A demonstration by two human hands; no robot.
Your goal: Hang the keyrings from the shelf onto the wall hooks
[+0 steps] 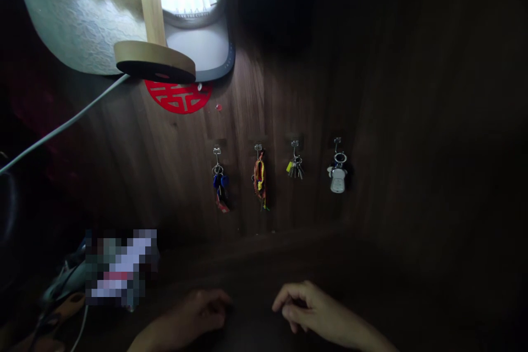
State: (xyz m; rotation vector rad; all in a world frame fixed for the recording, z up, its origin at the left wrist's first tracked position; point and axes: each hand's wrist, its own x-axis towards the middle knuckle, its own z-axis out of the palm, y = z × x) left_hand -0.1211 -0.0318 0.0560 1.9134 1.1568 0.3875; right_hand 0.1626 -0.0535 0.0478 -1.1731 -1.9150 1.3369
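My left hand rests low in the view, dim, with loosely curled fingers apart and nothing visible in them. Facing it from the right, my right hand also has bent, parted fingers and appears to hold nothing. Above them, on a dark wood panel, four small hooks carry sets of keys. From the left hang keys with blue heads, a bundle with a colourful cord, a key ring with a yellow tag, and a white key fob. Neither hand touches them.
A lit lamp with a pleated shade and wooden base juts out at upper left, its white cable running left. Behind it are caps and a red cut-out ornament. A blurred-out item lies among clutter at lower left.
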